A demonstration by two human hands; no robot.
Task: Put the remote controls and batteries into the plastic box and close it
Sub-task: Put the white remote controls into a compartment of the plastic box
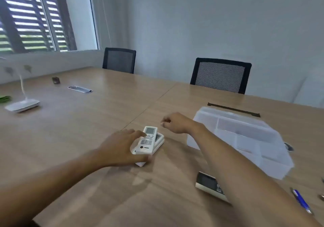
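Two white remote controls lie stacked on the wooden table; the top remote (147, 140) shows its screen and buttons, and the lower remote (159, 140) peeks out on its right. My left hand (121, 148) grips the stack from the left, thumb under its near end. My right hand (177, 122) hovers just beyond the stack with fingers curled, holding nothing that I can see. The translucent plastic box (245, 139) stands to the right, its compartments showing. A third remote with a dark screen (209, 184) lies near me, partly hidden by my right forearm. No batteries are visible.
A blue pen (301, 200) lies at the right edge. A dark strip (233, 109) sits behind the box. A white lamp base (22, 105) and a cable port (80, 89) are far left. Two black chairs (221, 76) stand behind the table.
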